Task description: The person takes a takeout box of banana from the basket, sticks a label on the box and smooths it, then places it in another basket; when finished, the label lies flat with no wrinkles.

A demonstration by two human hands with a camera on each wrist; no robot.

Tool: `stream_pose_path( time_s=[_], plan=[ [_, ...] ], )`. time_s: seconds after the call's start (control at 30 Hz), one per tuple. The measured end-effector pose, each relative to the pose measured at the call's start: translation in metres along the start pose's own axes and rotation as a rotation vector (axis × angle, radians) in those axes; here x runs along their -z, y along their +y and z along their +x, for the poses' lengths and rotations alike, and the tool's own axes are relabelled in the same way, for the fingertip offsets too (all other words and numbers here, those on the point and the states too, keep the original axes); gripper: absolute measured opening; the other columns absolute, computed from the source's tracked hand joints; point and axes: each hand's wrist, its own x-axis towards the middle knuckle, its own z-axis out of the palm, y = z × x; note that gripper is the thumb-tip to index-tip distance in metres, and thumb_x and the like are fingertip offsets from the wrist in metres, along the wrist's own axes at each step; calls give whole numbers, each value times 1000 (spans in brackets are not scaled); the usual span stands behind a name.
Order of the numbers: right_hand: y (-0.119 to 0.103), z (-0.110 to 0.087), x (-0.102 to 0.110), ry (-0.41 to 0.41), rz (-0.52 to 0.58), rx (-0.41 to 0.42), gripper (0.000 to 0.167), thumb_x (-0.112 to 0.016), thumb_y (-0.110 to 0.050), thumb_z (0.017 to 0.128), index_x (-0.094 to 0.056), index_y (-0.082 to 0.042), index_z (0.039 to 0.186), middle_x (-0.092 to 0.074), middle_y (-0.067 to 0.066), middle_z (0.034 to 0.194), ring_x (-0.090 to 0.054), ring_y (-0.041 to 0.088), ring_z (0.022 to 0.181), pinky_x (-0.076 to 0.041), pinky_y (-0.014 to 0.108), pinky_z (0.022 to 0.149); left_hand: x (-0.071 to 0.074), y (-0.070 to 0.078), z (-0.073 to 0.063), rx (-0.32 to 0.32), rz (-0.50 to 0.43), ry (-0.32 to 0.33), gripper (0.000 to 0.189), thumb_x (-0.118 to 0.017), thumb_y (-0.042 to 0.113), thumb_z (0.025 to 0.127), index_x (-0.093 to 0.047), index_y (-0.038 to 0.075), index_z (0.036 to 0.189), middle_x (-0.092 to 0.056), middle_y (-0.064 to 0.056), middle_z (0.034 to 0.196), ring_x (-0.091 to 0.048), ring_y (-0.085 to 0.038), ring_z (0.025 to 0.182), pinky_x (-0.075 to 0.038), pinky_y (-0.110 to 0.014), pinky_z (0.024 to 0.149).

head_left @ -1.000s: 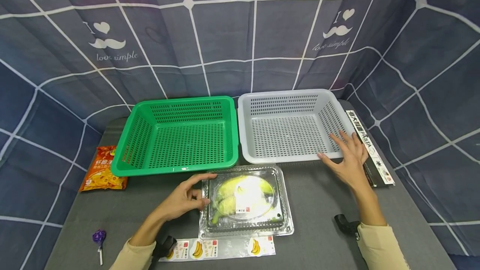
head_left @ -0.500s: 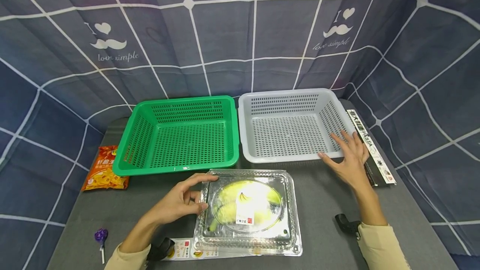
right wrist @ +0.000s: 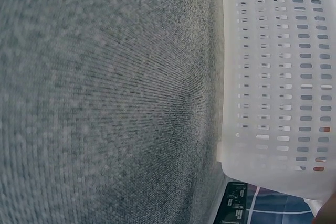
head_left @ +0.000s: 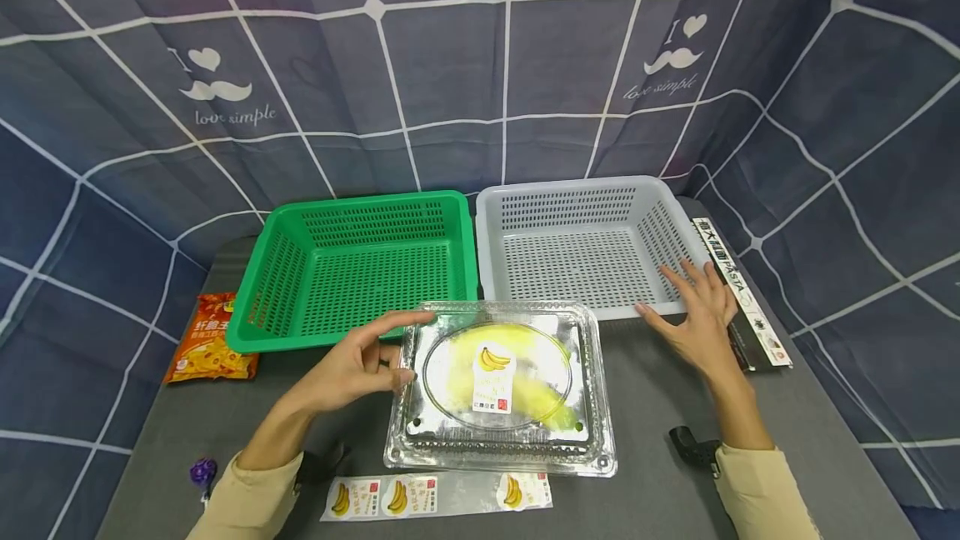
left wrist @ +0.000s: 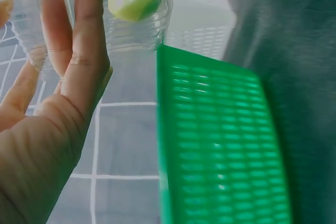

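My left hand (head_left: 352, 365) grips the left edge of a clear plastic clamshell box (head_left: 450, 446), thumb at the near side and index finger at the far corner. Yellow-green bananas (head_left: 543, 402) show through the lid, which bears a white banana label (head_left: 492, 377). Raised off the table, the box overlaps the front rims of both baskets in the head view. In the left wrist view it hangs beyond the green basket's rim. My right hand (head_left: 701, 319) rests with spread fingers on the front right corner of the white basket (head_left: 491, 273).
A green basket (head_left: 367, 342) stands at the back left, beside an orange snack bag (head_left: 210, 340). A pasta box (head_left: 742, 298) lies right of the white basket. Near the front are a strip of banana stickers (head_left: 457, 497) and a purple lollipop (head_left: 202, 472).
My left hand has lifted the banana box off the table, first towards me, then up and forward over the basket rims. The sticker strip is uncovered again. My right hand stays put.
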Motion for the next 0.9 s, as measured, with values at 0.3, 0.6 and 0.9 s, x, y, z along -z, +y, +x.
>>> stream_pose_path(
  time_s=[0.3, 0.6, 0.9],
  plan=[
    [1, 0, 1, 3, -6, 0, 74, -80, -41, 78, -54, -7, 139, -33, 27, 151, -8, 42, 149, 4, 69, 109, 21, 23, 52, 28, 157, 68, 69, -62, -7, 89, -33, 2, 151, -30, -16, 156, -60, -15, 62, -56, -37, 65],
    [1, 1, -1, 16, -13, 3, 75, -81, -40, 75, -55, -8, 137, -35, 26, 151, -10, 43, 148, 2, 69, 108, 46, 23, 113, 169, 145, 163, 69, -63, -1, 92, -36, 18, 153, -32, -14, 153, -67, -20, 67, -58, -46, 73],
    [-1, 1, 2, 0, -14, -9, 75, -81, -39, 76, -54, -7, 138, -34, 26, 151, -9, 42, 148, 3, 70, 108, 60, 8, 167, 268, 128, 258, 66, -66, 10, 93, -40, 29, 150, -26, -15, 155, -66, -25, 65, -58, -47, 76]
  ],
)
